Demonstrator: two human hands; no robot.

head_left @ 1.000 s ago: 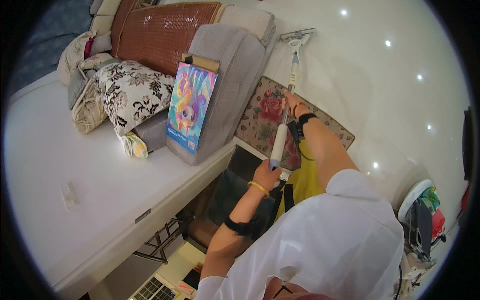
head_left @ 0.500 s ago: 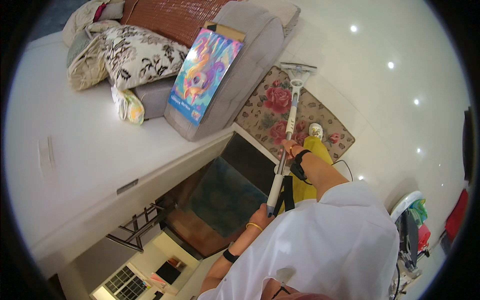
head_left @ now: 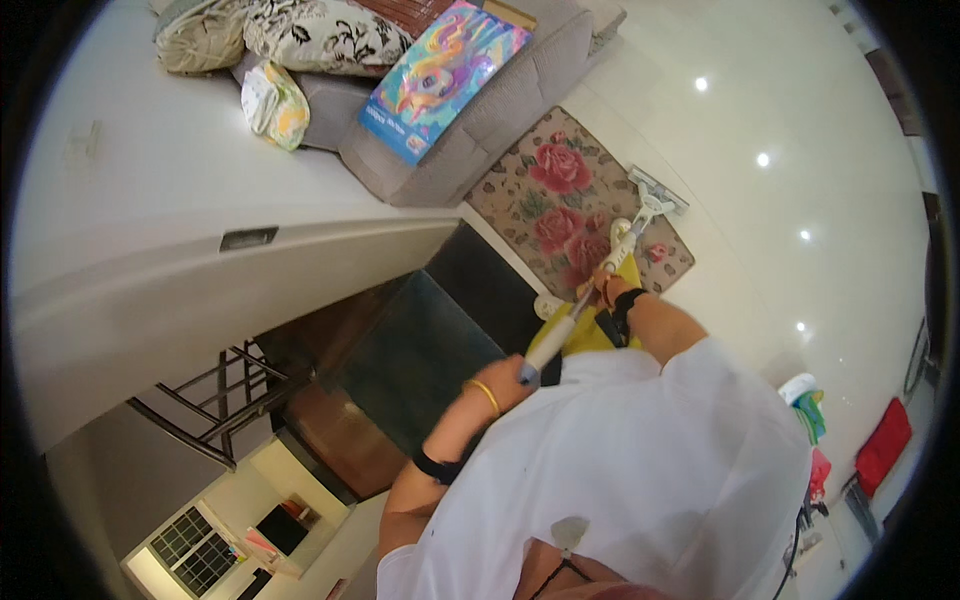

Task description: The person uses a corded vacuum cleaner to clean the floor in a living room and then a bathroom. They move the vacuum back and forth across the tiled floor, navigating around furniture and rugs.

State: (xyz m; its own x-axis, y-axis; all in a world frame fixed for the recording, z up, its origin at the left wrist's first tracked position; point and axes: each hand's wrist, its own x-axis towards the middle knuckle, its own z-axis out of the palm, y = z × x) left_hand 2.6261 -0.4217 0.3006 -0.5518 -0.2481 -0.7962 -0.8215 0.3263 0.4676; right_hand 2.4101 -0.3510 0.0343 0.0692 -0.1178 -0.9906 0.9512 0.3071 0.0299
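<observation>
A bright cartoon box [head_left: 440,85] lies on the sofa arm [head_left: 508,115], well clear. Left hand [head_left: 503,382] looks wrapped over the top end of the mop [head_left: 550,345], right hand [head_left: 602,285] clamped lower, so it slants between them. Its flat head [head_left: 657,191] is at the flowery mat [head_left: 560,185]'s right edge, can't tell if touching. My worry: push low, it'd snag that edge and ruck up under the shoe [head_left: 619,232].

Fisheye view from head height, downward
</observation>
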